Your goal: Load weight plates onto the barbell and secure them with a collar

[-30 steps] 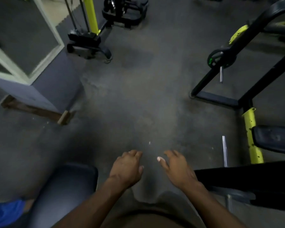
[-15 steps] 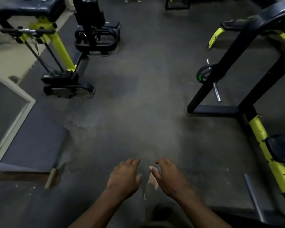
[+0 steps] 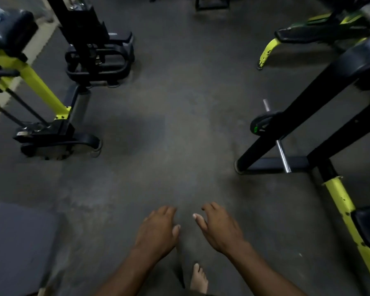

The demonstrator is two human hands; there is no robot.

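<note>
My left hand and my right hand hang side by side in front of me at the bottom middle, fingers loosely curled, holding nothing. A small black weight plate with a green mark sits on a steel peg of the black and yellow rack at the right. The plate is well ahead of my right hand. No barbell or collar shows in this view.
A yellow and black cable machine stands at the left, with another black machine base behind it. A yellow-legged bench is at the top right. My bare foot is on the dark rubber floor.
The view has moved forward and tilted up: the rack and plate at the right are closer, the mirror box at the left has slid out. Both hands stay empty in front.
</note>
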